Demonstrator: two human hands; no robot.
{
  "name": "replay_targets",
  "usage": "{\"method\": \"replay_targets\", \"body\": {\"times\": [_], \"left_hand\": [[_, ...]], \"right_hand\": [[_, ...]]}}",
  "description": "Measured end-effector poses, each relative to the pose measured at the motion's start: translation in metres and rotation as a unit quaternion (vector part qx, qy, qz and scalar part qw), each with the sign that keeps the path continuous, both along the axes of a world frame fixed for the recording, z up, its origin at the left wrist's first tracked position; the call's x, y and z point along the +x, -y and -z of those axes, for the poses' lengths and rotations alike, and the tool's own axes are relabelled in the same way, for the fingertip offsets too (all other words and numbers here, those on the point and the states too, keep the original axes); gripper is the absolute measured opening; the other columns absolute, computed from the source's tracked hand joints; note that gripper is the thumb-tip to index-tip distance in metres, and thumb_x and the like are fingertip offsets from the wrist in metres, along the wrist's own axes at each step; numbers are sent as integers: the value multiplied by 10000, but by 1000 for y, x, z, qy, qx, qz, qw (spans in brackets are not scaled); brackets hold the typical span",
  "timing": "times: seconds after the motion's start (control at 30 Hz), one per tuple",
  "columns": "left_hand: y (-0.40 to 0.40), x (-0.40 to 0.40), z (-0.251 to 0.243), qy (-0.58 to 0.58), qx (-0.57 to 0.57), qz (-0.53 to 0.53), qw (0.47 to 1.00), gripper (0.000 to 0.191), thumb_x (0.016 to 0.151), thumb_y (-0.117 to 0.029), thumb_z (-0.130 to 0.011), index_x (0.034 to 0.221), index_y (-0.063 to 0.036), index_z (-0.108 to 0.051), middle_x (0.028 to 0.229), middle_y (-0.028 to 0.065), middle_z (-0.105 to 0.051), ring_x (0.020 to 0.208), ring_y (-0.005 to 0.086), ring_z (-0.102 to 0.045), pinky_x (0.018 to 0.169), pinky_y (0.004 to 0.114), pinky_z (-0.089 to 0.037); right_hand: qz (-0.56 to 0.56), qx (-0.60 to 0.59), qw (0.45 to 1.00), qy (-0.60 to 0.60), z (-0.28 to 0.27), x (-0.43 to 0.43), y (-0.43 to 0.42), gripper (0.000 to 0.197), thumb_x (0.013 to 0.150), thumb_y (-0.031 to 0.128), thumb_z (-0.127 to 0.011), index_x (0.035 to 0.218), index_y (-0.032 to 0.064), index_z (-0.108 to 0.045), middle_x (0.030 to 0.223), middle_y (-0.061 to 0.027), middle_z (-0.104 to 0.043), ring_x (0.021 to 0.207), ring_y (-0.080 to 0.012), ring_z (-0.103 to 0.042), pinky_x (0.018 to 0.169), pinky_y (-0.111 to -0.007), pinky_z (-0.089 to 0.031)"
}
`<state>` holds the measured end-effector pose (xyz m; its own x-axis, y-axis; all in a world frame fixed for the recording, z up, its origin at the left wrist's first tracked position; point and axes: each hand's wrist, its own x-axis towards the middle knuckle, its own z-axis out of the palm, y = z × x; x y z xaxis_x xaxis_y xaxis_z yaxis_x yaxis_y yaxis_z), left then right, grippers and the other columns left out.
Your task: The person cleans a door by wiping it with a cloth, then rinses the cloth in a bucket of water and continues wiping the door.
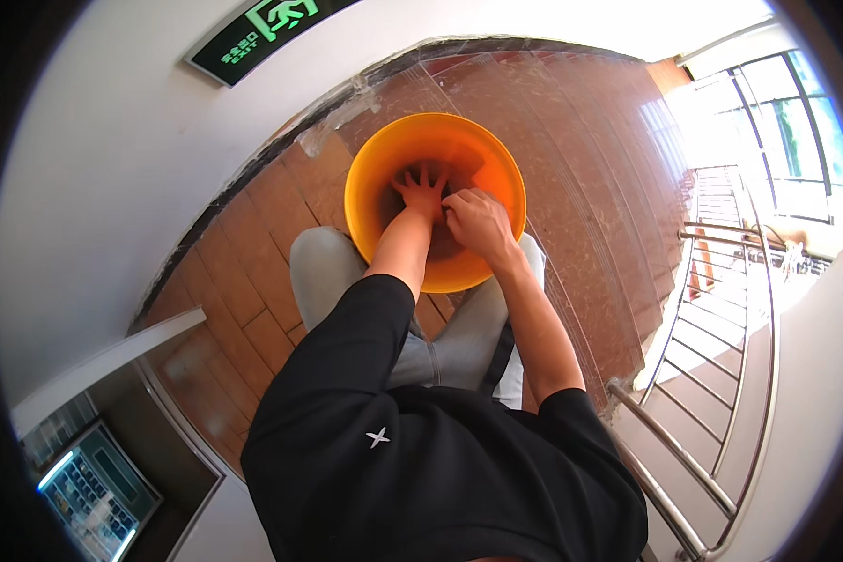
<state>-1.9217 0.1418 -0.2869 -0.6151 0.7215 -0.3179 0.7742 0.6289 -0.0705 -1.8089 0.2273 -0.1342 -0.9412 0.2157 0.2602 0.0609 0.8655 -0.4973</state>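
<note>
A yellow-orange plastic bucket (pixel 365 151) stands between my knees, its mouth facing up. My left hand (pixel 423 195) reaches down into it, palm down with the fingers spread over the dark bottom. Whether that palm touches the bottom is hard to tell. My right hand (pixel 474 216) is bent over the bucket's mouth, beside my left wrist, with its fingers curled inward. The fingertips are partly hidden, so anything pinched there cannot be made out. My forearms and hands cover part of the bucket's inside.
Brown tiled floor (pixel 253 281) lies to the left, and stone stairs (pixel 583 161) fall along the right. A metal handrail (pixel 681 449) runs down the right side. A white wall (pixel 112 154) carries a green exit sign (pixel 267 35). A doorway with a lit display (pixel 98 492) is at lower left.
</note>
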Motion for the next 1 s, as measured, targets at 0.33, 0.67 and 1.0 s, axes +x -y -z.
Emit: {"method": "replay_targets", "body": {"times": [0.33,0.67,1.0], "left_hand": [[2,-8,24,354,-249,199,879,395,794,-271,-722,1166,-141,-701,1330,113,-605,1203,240,-591,873,428,-537],[13,-36,-158,553,25,-87,828,538,747,-204,-728,1258,-224,-559,1164,71,-622,1010,216,-603,675,375,-518],[38,-34,-180,764,405,-280,417,327,800,-74,-608,1126,-100,-592,955,36,-667,678,142,-651,383,243,-415]], "right_hand": [[32,-61,997,29,-10,-6,6,182,802,109,-626,962,62,-699,933,-128,-685,926,-326,-640,840,-420,-514],[268,-563,777,84,13,-42,-20,549,928,425,-553,1257,-13,-592,1147,-154,-645,1005,-248,-605,825,-368,-480],[108,-873,443,170,96,-56,-32,515,950,538,-412,1167,111,-600,1065,-130,-674,881,-347,-665,785,-570,-533]]}}
